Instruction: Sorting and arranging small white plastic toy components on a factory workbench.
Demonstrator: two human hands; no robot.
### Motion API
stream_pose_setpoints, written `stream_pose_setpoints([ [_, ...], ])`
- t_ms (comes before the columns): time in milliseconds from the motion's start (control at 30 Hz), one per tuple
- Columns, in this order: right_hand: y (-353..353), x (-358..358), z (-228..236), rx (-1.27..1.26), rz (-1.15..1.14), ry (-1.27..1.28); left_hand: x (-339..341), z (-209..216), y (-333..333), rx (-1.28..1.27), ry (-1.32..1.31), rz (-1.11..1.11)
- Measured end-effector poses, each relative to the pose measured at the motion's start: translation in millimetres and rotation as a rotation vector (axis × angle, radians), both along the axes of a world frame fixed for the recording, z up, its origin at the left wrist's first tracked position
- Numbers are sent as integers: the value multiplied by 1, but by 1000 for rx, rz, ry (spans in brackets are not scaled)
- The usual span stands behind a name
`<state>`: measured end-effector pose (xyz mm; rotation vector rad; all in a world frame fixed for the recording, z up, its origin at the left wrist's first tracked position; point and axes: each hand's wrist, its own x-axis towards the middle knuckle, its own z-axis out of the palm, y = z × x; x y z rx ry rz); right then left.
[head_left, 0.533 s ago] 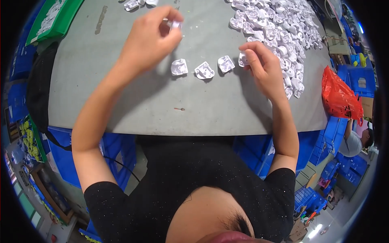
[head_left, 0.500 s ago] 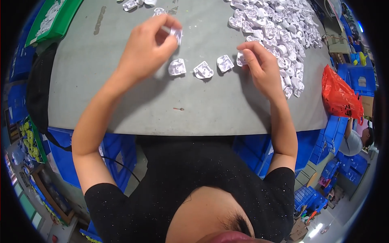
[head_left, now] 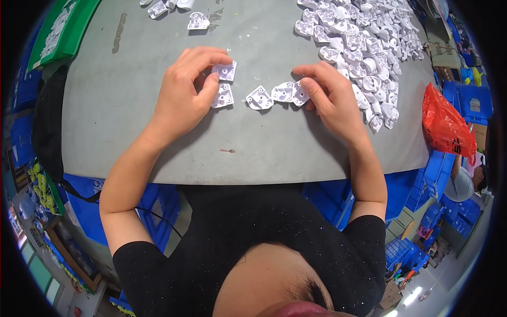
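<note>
My left hand [head_left: 187, 87] is closed on a white plastic part [head_left: 226, 71], gripped at its left side between thumb and fingers. Just below it, touching or nearly so, another white plastic housing piece [head_left: 223, 96] lies on the table. My right hand [head_left: 335, 98] pinches a similar white moulded piece [head_left: 301, 93] beside the pile. That piece sits against a second one [head_left: 283, 92] on its left. Between the hands a further piece [head_left: 259, 99] lies turned at an angle, with its hollow side up.
A large heap of white parts [head_left: 364, 42] covers the table's right side. More white parts [head_left: 198, 21] lie at the far left. A green bin [head_left: 63, 39] stands at the left edge, a red plastic bag [head_left: 446, 124] at the right. Blue crates [head_left: 385, 195] sit below the table.
My left hand has come nearer and set its part down by the row. My right hand has shifted left, bringing its piece against its neighbour.
</note>
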<state>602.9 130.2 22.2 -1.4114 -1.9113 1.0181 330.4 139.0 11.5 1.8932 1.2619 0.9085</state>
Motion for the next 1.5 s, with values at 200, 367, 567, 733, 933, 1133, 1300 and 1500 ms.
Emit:
stream_pose_setpoints([
  [200, 3, 15, 7, -161, -11, 59, 18, 0, -6, 465, 241, -88],
  [367, 4, 19, 9, -224, 24, 38, 38, 5, -16, 458, 473, -174],
  [567, 0, 25, 3, -114, 70, 3, 38, 9, -17, 355, 402, -245],
  [733, -4, 24, 2, 42, 105, -73, 34, 10, -20, 300, 351, -295],
  [933, -4, 25, 6, 5, 75, -80, 35, 4, -20, 359, 301, -313],
  [1133, -1, 23, 6, -43, 92, -60, 31, 1, -22, 382, 271, -307],
  [1300, -1, 24, 6, -38, 105, -81, 16, 15, -18, 322, 213, -255],
  [1500, -1, 24, 8, -68, 92, -93, -12, 40, 6, 448, 186, -44],
])
